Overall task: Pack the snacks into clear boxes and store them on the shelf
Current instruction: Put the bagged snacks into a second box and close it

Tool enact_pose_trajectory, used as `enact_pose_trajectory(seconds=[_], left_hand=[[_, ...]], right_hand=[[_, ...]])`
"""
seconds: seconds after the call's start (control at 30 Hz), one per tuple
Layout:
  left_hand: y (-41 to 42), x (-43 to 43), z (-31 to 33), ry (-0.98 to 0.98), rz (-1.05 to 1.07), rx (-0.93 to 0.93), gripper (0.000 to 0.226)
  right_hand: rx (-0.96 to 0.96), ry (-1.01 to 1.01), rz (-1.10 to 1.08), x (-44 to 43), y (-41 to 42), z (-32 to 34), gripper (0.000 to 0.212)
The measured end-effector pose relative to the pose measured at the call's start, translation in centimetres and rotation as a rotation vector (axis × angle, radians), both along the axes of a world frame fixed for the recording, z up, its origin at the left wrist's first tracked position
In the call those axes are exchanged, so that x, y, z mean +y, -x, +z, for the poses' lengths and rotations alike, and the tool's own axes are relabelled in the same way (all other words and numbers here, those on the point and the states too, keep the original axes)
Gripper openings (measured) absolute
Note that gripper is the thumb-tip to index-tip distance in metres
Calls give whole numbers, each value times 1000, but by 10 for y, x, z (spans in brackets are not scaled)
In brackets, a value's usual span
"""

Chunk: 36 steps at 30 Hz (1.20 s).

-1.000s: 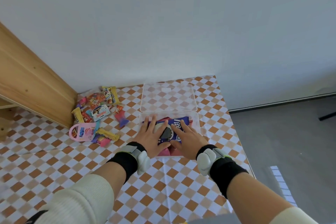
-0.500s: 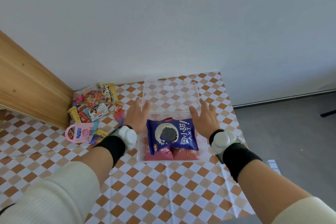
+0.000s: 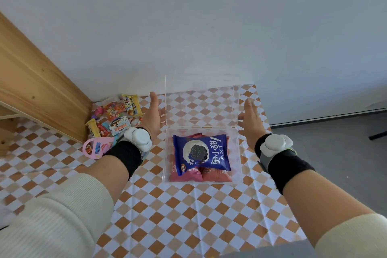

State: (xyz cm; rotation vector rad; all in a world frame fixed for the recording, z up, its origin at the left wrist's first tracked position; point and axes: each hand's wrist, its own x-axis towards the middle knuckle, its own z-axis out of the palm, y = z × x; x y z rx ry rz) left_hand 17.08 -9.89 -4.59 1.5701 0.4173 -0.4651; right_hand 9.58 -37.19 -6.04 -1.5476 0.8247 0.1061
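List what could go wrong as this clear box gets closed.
1. The blue cookie packet lies askew on the pink snack packets in the clear plastic box; the clear lid may press on it and not shut flat.
2. The left hand and right hand touch only the upright lid's side edges with straight fingers, so it might slip and drop.

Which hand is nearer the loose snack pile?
Left. The left hand is directly beside the snack pile; the right hand is beyond the clear box, on its far side.
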Motion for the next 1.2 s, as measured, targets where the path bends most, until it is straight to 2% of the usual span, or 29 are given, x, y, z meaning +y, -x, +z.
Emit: enact_pose_trajectory(seconds=[0.1, 0.23, 0.3, 0.47, 0.5, 0.57, 0.6, 0.7, 0.87, 0.97, 1.07, 1.2], left_hand=[[12, 9, 1, 17, -11, -21, 81], [41, 21, -5, -4, -3, -5, 85], [53, 23, -6, -30, -44, -26, 86], [86, 32, -11, -174, -220, -117, 88], [92, 33, -14, -215, -261, -129, 85], [102, 36, -26, -355, -377, -178, 63], [107, 37, -34, -450, -442, -199, 57], [129, 39, -45, -518, -532, -131, 79], [156, 35, -54, -357, -608, -167, 119], [160, 34, -64, -441, -692, -253, 113], [163, 33, -73, -503, -664, -312, 106], [168, 33, -78, -681, -665, -390, 103]], right_hand=[[29, -65, 3, -2, 10, 9, 66], [44, -109, 20, -3, 33, 10, 77], [49, -114, 32, -3, 40, 7, 74], [34, -139, 131, -5, 71, -4, 40], [19, -111, 152, -5, 78, -8, 35], [3, -7, 196, -6, 89, -18, 23], [17, 54, 228, -6, 95, -23, 25], [72, 216, 403, -4, 110, -40, 51], [73, 345, 612, 13, 131, -48, 100], [35, 418, 660, 20, 138, -54, 104], [-3, 417, 634, 21, 143, -58, 103], [8, 412, 687, 19, 146, -62, 122]])
